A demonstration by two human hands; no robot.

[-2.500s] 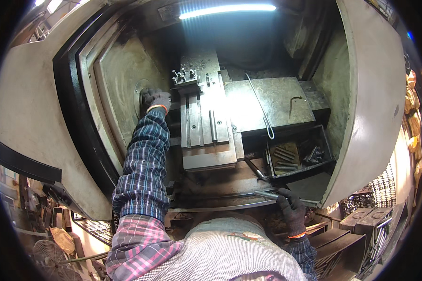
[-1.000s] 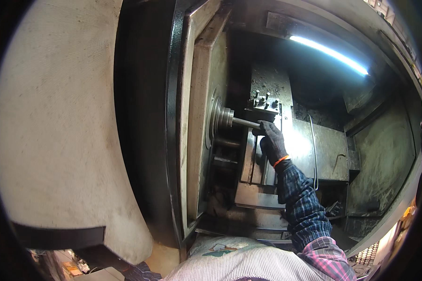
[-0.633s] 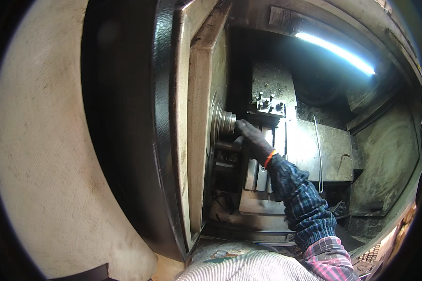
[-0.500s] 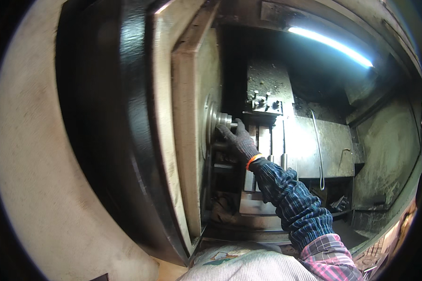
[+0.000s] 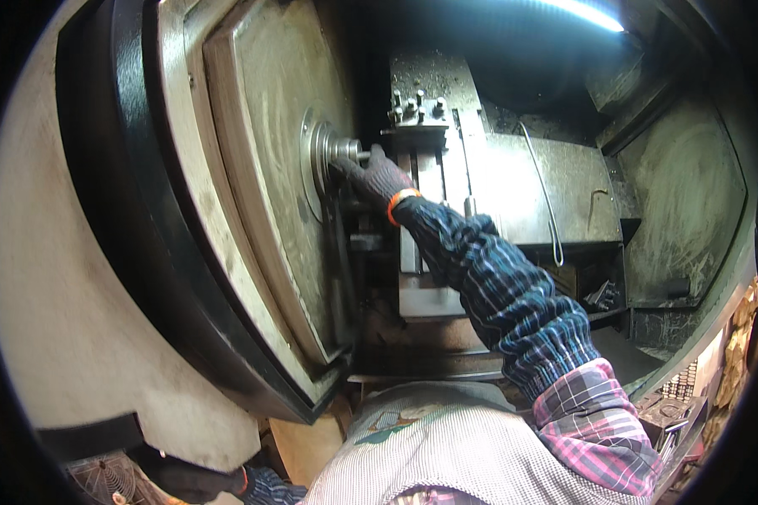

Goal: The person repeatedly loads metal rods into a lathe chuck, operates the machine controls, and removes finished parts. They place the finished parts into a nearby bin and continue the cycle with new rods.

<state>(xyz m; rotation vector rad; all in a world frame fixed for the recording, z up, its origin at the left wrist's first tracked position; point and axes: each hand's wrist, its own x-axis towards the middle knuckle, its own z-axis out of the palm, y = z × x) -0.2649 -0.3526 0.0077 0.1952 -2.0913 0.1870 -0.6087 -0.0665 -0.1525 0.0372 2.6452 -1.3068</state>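
Observation:
My right hand (image 5: 374, 174), in a dark knit glove with an orange cuff, reaches to the spindle of a lathe. Its thumb and fingers close around a short, shiny, round metal workpiece (image 5: 363, 155) that sticks out of the stepped spindle nose (image 5: 333, 150). The glove hides part of the workpiece. At the lower left, my left hand (image 5: 195, 481) shows as a dark glove with an orange edge and a blue plaid sleeve. It is beside the machine's light outer panel (image 5: 177, 421); its fingers are too dark to make out.
Right of the spindle stands a tool block (image 5: 419, 114) with several bolts, on a slide. A bent metal rod hook (image 5: 543, 194) leans over a bright metal cover (image 5: 577, 177). A tube lamp (image 5: 585, 12) glows above. The thick black door edge (image 5: 135, 168) curves along the left.
The view has shifted, so the machine sits further left and higher. My left hand has come into sight at the lower left. My right hand stays at the workpiece.

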